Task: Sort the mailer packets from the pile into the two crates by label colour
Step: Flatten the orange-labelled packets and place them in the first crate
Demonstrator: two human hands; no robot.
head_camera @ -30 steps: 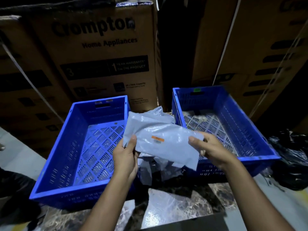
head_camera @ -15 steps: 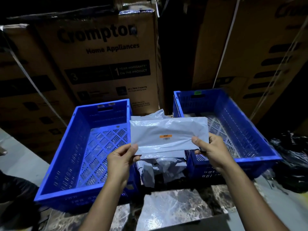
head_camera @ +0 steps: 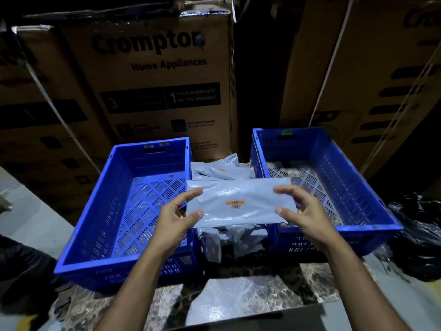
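A grey mailer packet (head_camera: 238,194) with an orange label and barcode is held flat and level above the gap between two blue crates. My left hand (head_camera: 177,217) pinches its left end, and my right hand (head_camera: 301,211) pinches its right end. Beneath and behind it lies the pile of grey packets (head_camera: 222,169), one showing an orange label. The left crate (head_camera: 95,230) holds nothing that I can see and carries orange tags on its far rim. The right crate (head_camera: 372,211) has a green tag on its far rim and something pale at its back.
Tall cardboard appliance boxes (head_camera: 157,75) wall off the back. The crates stand on a marbled slab (head_camera: 241,297) near its front edge. Crumpled black plastic (head_camera: 420,237) lies to the right of the right crate. A dark object sits at the lower left.
The packet was crumpled and tilted a second ago; it is now straightened flat and level, label facing up, with both hands holding its ends.
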